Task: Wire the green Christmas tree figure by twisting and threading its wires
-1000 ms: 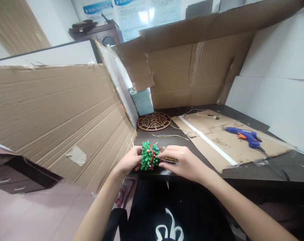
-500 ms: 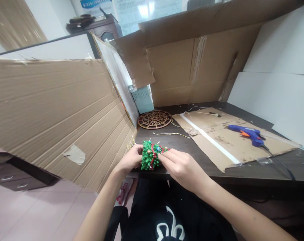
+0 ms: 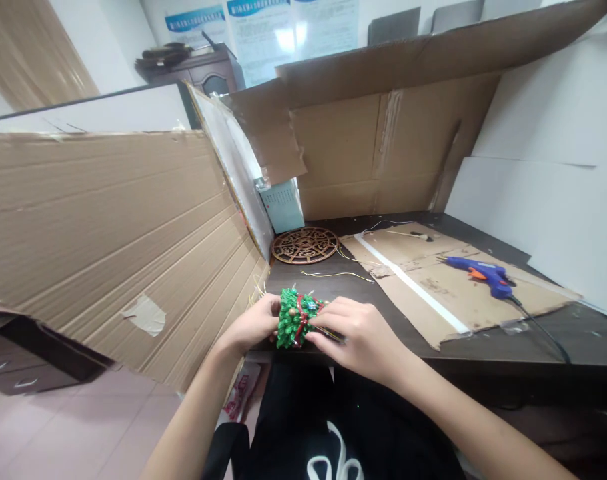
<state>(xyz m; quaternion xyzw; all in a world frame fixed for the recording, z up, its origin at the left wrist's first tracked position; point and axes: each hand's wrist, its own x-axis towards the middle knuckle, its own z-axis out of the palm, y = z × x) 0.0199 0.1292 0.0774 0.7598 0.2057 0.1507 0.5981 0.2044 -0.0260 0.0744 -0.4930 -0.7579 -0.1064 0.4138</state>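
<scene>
A small green beaded tree (image 3: 289, 321) with red trim and small ornaments lies on its side near the table's front edge. Its wide end is to the left, against my left hand (image 3: 256, 325), whose fingers grip it from behind and below. My right hand (image 3: 351, 333) is at the narrow end, its fingers pinching a thin dark tool (image 3: 329, 333) that points at the red trim. The tool's tip is too small to make out.
A round openwork disc (image 3: 306, 246) lies behind the tree, with thin wires (image 3: 338, 274) in front of it. To the right, a blue glue gun (image 3: 476, 272) rests on a cardboard sheet (image 3: 423, 293), near a small brush (image 3: 417, 236). Cardboard walls (image 3: 118, 220) stand around.
The thin dark tool now shows in my right hand, which has turned and spread slightly. The tree sits a little lower and further left in the view, as the head view has shifted.
</scene>
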